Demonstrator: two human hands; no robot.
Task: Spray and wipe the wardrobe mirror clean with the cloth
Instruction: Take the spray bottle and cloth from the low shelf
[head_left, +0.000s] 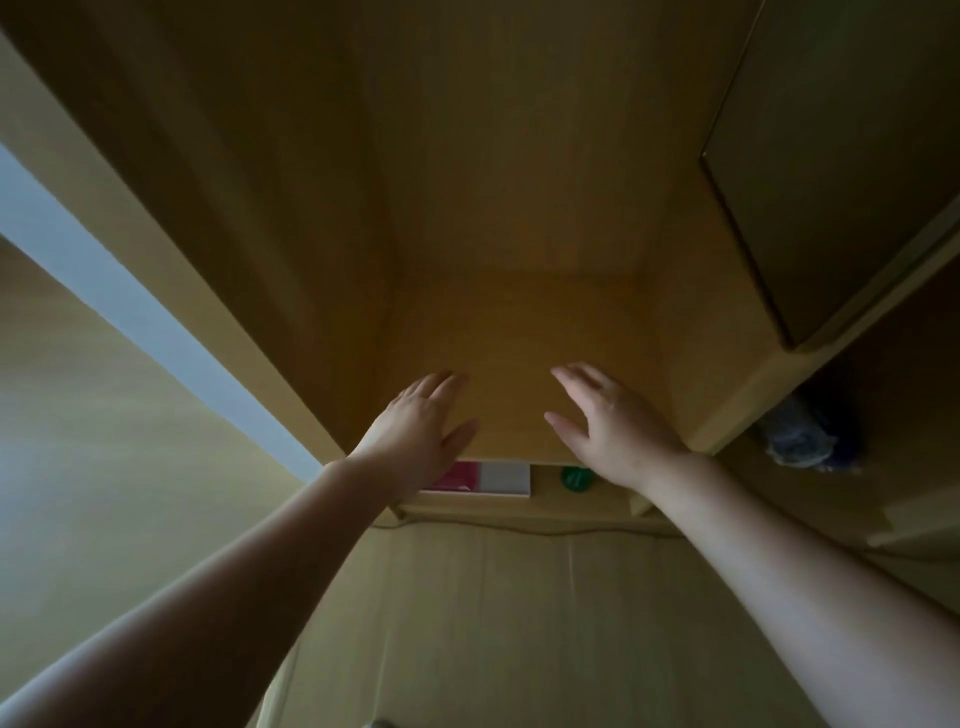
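Both arms are raised into an open compartment of the wardrobe.

1. My left hand is spread flat, fingers straight and close together, thumb set out to the side. It holds nothing.
2. My right hand is in the same state: fingers straight, slightly fanned, thumb apart, holding nothing.
3. The two hands are level with each other, with a gap between them. Both lie against the wooden board at the compartment's lower edge. I cannot tell whether the palms press on it or only hover over it.

Items near the hands:
- A red and white box lies just below my left hand, partly covered by its heel.
- A green round object sits just below my right hand, beside the box, on the same narrow ledge.
- A blue-and-white bundle lies in the neighbouring compartment to the right of my right hand. I cannot tell whether it is the cloth.
- A dark framed panel stands well above and to the right of my right hand. I cannot tell whether it is the mirror.
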